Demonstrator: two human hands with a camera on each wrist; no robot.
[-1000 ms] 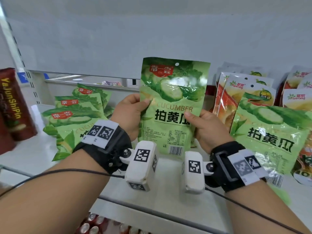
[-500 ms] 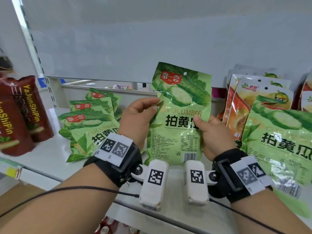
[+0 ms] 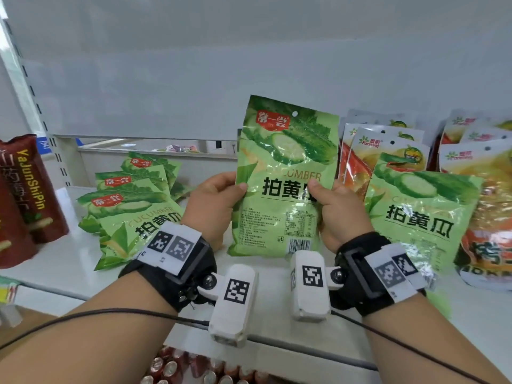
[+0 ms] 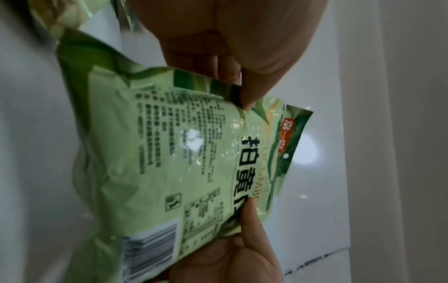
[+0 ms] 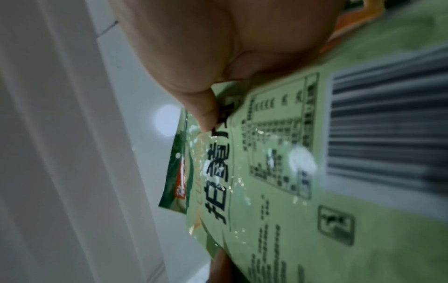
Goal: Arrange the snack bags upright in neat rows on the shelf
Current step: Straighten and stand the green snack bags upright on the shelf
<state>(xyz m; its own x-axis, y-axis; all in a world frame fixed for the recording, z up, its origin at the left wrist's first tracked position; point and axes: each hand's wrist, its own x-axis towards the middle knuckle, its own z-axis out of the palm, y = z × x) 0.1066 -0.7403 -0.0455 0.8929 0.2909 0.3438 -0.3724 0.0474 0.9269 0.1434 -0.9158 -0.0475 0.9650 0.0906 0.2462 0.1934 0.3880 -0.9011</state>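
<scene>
- Head view: in the centre of the frame, the left hand (image 3: 213, 206) and right hand (image 3: 339, 214) hold a green cucumber bag (image 3: 285, 173) upright above the white shelf (image 3: 69, 261), thumbs pinching its side edges against the curled fingers behind.
- A pile of cucumber bags (image 3: 133, 200) lies at centre left; another cucumber bag (image 3: 421, 214) leans on orange bags (image 3: 388, 151) at right; dark red bags (image 3: 27, 195) stand at far left.
- Left wrist view: the left thumb presses the bag's edge at upper centre; the right hand grips it at bottom centre.
- Right wrist view: the right thumb pinches the bag at upper centre.
</scene>
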